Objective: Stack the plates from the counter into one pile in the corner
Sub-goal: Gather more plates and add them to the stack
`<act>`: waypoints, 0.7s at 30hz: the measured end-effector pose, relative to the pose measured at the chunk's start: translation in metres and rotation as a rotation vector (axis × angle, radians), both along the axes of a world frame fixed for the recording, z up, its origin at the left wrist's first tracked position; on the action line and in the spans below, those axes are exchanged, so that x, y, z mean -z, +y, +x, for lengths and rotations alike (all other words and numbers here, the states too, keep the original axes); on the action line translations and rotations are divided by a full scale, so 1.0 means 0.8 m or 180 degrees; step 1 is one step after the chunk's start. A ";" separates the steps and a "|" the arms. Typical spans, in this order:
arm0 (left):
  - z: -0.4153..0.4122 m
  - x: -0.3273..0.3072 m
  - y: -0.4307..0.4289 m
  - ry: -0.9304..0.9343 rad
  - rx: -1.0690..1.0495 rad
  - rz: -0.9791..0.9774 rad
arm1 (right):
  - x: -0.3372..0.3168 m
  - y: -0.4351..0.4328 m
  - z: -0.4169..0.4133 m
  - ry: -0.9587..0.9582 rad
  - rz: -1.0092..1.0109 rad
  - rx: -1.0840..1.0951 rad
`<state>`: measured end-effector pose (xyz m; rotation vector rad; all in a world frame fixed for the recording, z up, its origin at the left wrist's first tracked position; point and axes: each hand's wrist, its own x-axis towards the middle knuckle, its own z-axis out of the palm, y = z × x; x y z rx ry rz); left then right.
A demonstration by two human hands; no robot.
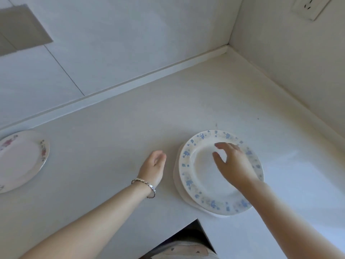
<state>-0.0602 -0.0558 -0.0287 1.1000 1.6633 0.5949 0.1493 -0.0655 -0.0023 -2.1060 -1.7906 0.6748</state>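
blue-rimmed pile [205,186] under right hand [233,165], relaxed, gripping nothing | floral plate [20,159] far left on tabletop [112,139]; left hand [155,165] nearer, loosely curled, empty

Far wall [121,43]: pale tiles, with one thin dark joint line running diagonally across them. A grey rectangular panel [22,28] sits on this wall at far left. A raised white strip [149,76] runs along the foot of the far wall until it meets the right wall [289,62]. The right wall is plain white and carries a white socket [310,6] at top right. I wear a silver-and-dark bracelet [144,185] on my left wrist. Nearest to me, at bottom centre, a dark opening [188,233] shows, with pale patterned fabric [186,251] below it.
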 end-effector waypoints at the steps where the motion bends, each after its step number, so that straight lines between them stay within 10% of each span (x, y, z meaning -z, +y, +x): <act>1: -0.019 0.000 0.000 0.0037 -0.0158 -0.0028 | -0.007 0.008 -0.021 0.0191 -0.0183 -0.0318; 12: -0.331 0.015 -0.091 -0.0408 -0.2353 -0.0612 | 0.002 0.008 -0.341 0.0318 -0.1112 -0.2604; 21: -0.542 0.054 -0.188 -0.1302 -0.4247 -0.1148 | 0.062 -0.022 -0.571 0.0511 -0.1603 -0.2227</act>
